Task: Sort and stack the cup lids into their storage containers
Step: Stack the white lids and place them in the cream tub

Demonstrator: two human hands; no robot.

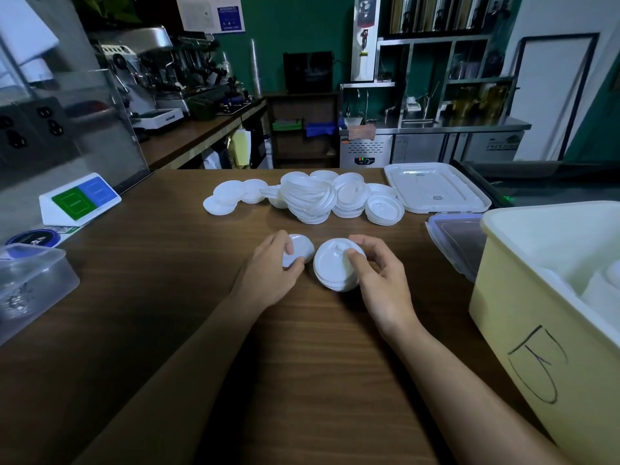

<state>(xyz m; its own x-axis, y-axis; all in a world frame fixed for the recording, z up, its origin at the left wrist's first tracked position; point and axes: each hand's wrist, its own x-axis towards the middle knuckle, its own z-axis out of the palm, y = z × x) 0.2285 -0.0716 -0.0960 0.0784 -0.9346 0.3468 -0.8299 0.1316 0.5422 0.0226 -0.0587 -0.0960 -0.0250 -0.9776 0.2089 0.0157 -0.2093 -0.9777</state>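
Behind the wooden counter (167, 297) a café bar is showing, and the loose lid pile (312, 199) is lying at twelve o'clock from the hands. The left hand (268, 276) is curling around the smaller lids (300, 251), and the right hand (379, 280) is pinching the wider lid stack (330, 266) with the thumb on top, probably to keep the two sizes apart. The yellow bin (523, 323) is standing at three o'clock and the clear container (30, 280) at nine, likely one for each size.

The left hand (271, 270) and right hand (379, 280) are bare, like both forearms (469, 391).

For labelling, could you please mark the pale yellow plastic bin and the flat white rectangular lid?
Pale yellow plastic bin (536, 313): head view, outer wall.
Flat white rectangular lid (436, 187): head view, its middle.
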